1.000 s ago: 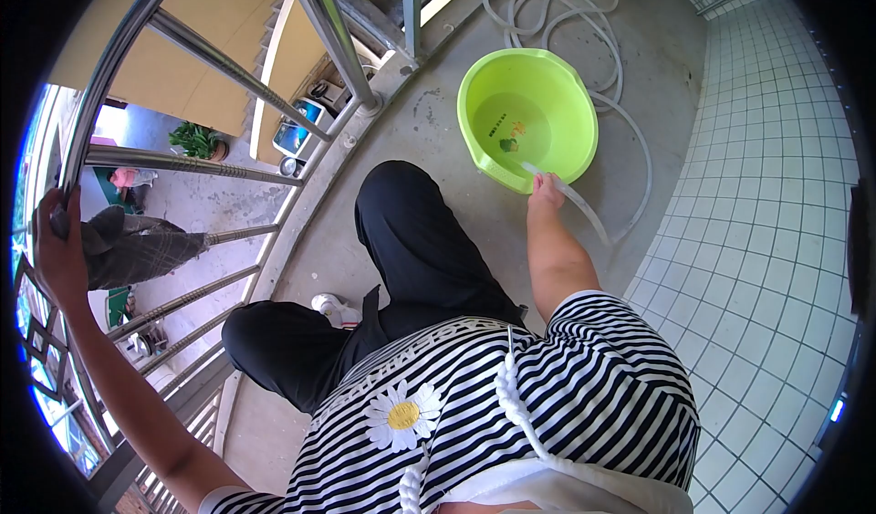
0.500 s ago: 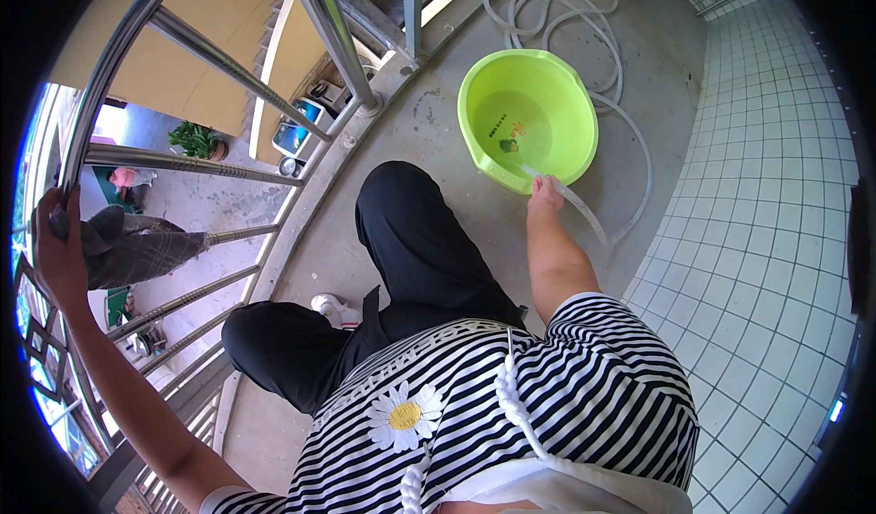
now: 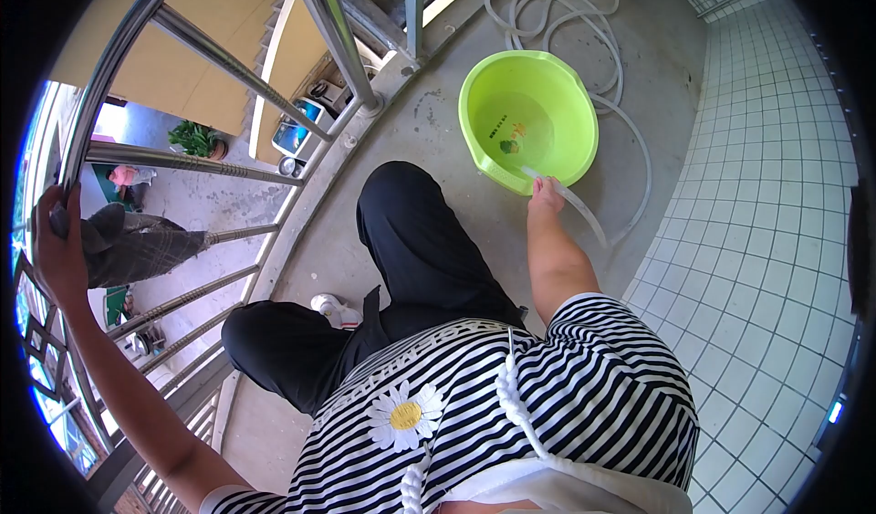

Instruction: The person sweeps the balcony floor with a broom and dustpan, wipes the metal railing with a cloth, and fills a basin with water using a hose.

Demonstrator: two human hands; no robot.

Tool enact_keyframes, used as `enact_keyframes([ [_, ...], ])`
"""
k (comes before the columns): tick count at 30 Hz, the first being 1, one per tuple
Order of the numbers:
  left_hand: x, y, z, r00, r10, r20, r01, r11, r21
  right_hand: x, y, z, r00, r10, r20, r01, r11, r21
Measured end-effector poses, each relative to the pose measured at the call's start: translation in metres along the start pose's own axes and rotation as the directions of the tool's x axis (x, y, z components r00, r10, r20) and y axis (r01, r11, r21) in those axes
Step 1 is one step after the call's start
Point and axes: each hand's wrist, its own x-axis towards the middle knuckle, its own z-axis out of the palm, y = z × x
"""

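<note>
My left hand is closed on a dark grey checked cloth against the top rail of the metal railing. The cloth hangs down on the near side of the bars, partly hidden by my fingers. Over at the rim of a lime-green plastic basin, my right hand is closed around a clear hose. The hose's end points into the basin, where shallow clear water seems to lie over a printed pattern on the bottom.
Loose coils of the hose lie on the concrete floor behind the basin. White wall tiles run along the right. Beyond the railing lies a lower yard with a potted plant. My bent knees are near the railing.
</note>
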Motion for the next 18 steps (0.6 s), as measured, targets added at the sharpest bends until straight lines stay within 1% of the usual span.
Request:
enact_keyframes([
  [5, -0.0002, -0.0006, 0.0002, 1.0, -0.013, 0.008, 0.013, 1.0, -0.011, 0.0017, 0.0009, 0.0022, 0.999, -0.016, -0.039, 0.015, 1.0, -0.002],
  [8, -0.0006, -0.0012, 0.0007, 1.0, -0.026, 0.016, 0.026, 0.999, -0.033, 0.0038, 0.0011, 0.0033, 1.0, -0.019, -0.023, 0.02, 1.0, 0.016],
  [13, 0.0001, -0.0016, 0.0001, 1.0, 0.003, 0.0, -0.003, 1.0, -0.014, 0.0037, 0.0006, 0.0048, 0.999, -0.021, -0.028, 0.021, 1.0, 0.002],
  [17, -0.0004, -0.0016, 0.0012, 1.0, -0.003, -0.007, 0.003, 1.0, 0.013, 0.0003, -0.0015, 0.0051, 0.999, -0.023, -0.03, 0.022, 1.0, -0.019],
  [18, -0.0003, -0.0024, 0.0022, 1.0, -0.01, -0.007, 0.01, 1.0, -0.018, -0.0003, -0.0019, 0.005, 0.999, -0.023, -0.03, 0.022, 1.0, -0.018],
])
